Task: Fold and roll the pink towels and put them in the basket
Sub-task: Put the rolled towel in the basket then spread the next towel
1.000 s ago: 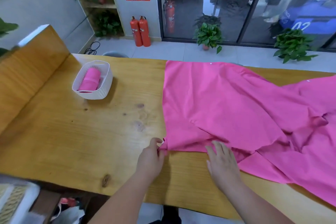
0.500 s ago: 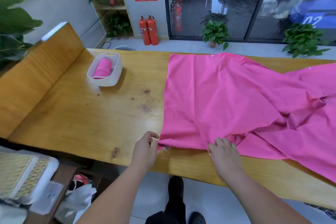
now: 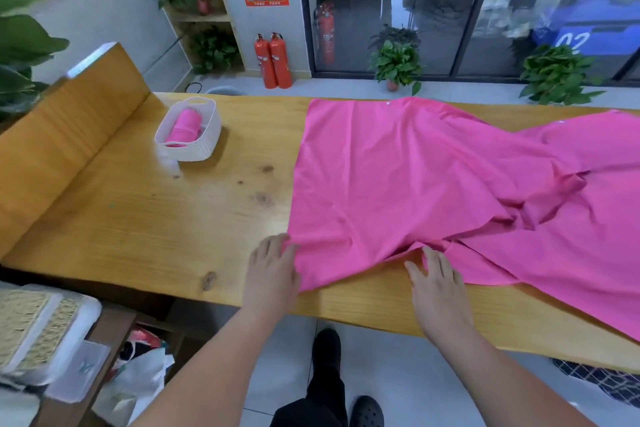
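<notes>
A large pink towel (image 3: 398, 177) lies spread across the wooden table (image 3: 138, 218), its right part rumpled over more pink cloth (image 3: 588, 253). My left hand (image 3: 272, 270) holds the towel's near left corner, with the thumb hidden under the fabric. My right hand (image 3: 436, 284) lies on the table with straight, spread fingers, the fingertips touching a raised fold at the towel's near edge. A white basket (image 3: 194, 151) stands at the far left of the table, and one rolled pink towel (image 3: 183, 126) lies in it.
A raised wooden panel (image 3: 69, 121) borders the table's left end. Below the table's near left corner stand a shelf with woven items (image 3: 31, 326) and bags. Potted plants (image 3: 396, 62) and red fire extinguishers (image 3: 273, 61) stand on the floor beyond the table.
My view has pulled back from the table. The near left corner of the towel has come toward the table's front edge with my left hand. My right hand's fingers have straightened at the fold.
</notes>
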Demonstrator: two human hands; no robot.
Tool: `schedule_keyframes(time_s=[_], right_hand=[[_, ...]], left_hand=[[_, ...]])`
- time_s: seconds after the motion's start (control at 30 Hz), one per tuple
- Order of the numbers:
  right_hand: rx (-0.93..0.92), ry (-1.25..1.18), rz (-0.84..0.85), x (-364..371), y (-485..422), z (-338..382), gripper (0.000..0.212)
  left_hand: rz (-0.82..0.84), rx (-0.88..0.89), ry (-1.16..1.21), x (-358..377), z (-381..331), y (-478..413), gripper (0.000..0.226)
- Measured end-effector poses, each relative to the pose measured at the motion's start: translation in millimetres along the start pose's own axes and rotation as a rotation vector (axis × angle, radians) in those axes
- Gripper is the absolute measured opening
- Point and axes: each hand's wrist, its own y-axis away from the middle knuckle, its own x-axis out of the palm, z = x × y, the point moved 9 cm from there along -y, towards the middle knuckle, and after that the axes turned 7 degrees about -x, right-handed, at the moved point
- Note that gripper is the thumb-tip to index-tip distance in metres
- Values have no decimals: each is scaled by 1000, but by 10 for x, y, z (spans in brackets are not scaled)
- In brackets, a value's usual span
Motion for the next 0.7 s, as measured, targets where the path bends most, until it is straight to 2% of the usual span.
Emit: schedule_keyframes(time_s=[0.1, 0.2, 0.33, 0.47, 0.57, 0.7], right_hand=[[-14, -31, 29, 106, 45, -91, 69], [-29, -72, 17, 133, 69, -117, 64], [-119, -61, -67, 93, 199, -66, 56], [-212, -101, -153, 90, 432, -72, 21], [-206, -27, -84, 221, 507, -205, 37], [-145, 6, -138, 173, 592, -341, 38]], left_hand=[[27, 315, 13, 161, -551, 144, 47], [97, 497, 8, 333, -966, 260, 43], [236, 565, -16, 611, -1271, 363, 53], [360, 553, -84, 827, -1414, 405, 58], [380, 553, -178, 940, -1425, 443, 56], [324, 619, -205, 912, -1529, 528, 37]])
